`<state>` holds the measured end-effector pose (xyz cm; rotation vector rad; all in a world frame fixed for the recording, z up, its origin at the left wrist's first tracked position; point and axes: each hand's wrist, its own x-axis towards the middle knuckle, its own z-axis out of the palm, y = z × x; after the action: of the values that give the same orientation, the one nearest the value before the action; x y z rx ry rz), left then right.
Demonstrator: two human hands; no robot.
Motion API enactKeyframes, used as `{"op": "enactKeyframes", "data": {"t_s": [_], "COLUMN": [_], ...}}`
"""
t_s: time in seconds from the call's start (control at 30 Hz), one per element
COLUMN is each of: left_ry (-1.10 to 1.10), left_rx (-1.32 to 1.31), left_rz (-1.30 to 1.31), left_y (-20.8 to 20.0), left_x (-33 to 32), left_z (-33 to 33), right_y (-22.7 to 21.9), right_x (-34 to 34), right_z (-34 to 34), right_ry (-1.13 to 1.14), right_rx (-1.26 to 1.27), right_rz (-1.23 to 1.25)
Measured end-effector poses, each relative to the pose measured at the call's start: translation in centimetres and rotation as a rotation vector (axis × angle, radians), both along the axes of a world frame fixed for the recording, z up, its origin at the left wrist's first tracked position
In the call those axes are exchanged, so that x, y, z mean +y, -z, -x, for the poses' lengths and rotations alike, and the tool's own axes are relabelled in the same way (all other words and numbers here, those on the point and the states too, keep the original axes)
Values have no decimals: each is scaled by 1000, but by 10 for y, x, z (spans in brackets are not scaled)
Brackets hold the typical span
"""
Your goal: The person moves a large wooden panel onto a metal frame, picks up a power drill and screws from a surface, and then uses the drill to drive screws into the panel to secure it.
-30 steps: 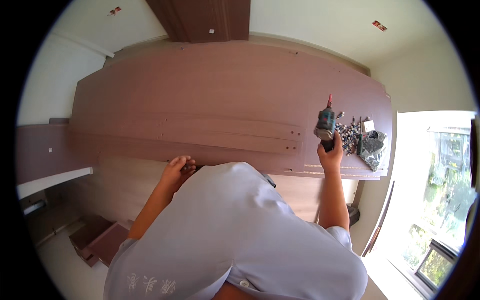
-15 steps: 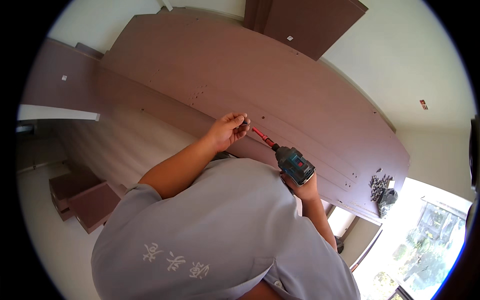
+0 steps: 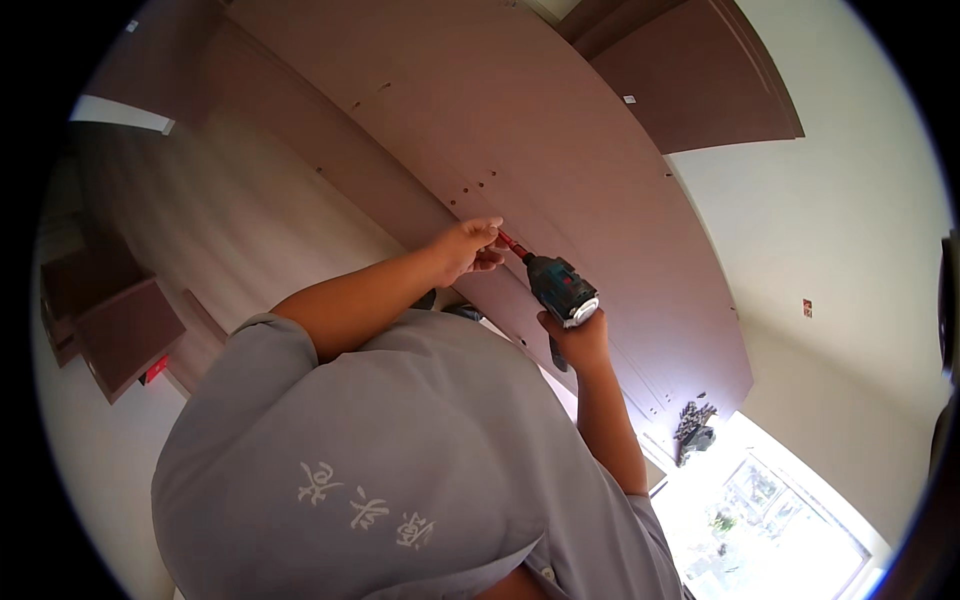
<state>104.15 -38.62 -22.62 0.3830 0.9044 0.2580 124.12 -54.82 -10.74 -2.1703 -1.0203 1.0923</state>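
Note:
My right hand is wrapped around the grip of a dark teal-and-black cordless drill. Its long red bit points up and to the left over a large brownish-mauve panel. At the bit's tip, my left hand has thumb and forefinger pinched together. Whatever lies between those fingers is hidden; the other fingers are curled loosely. A group of small drilled holes shows in the panel just beyond my left hand.
Small dark fittings lie piled at the panel's right end, beside a black plastic bag. Another brown panel stands against the far wall. Brown box-like pieces sit on the floor at left. A bright window is at lower right.
My view has turned and shifted along the panel. The bit's tip, apart from my left fingers before, now meets them. The small dark piece they pinched no longer shows.

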Motion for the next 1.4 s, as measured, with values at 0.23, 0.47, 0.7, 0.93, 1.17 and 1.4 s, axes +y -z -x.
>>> {"op": "enactKeyframes", "data": {"t_s": [0.23, 0.47, 0.7, 0.93, 1.17, 1.4], "left_ry": [-187, -129, -100, -109, -114, -129], "left_rx": [71, 70, 29, -8, -12, 29], "left_rz": [-179, -108, -104, -89, -94, -137], "left_y": [54, 36, 43, 49, 49, 45], "left_x": [102, 155, 160, 164, 160, 154], "left_z": [46, 58, 65, 63, 66, 61], "right_y": [24, -18, -49, -28, 10, -24], "right_x": [119, 205, 250, 254, 238, 249], "right_z": [-6, -13, 36, 21, -5, 16], "right_ry": [17, -394, -583, -564, -404, -583], "right_rx": [77, -395, -680, -634, -466, -546], "right_rz": [59, 379, 581, 619, 467, 509]}}
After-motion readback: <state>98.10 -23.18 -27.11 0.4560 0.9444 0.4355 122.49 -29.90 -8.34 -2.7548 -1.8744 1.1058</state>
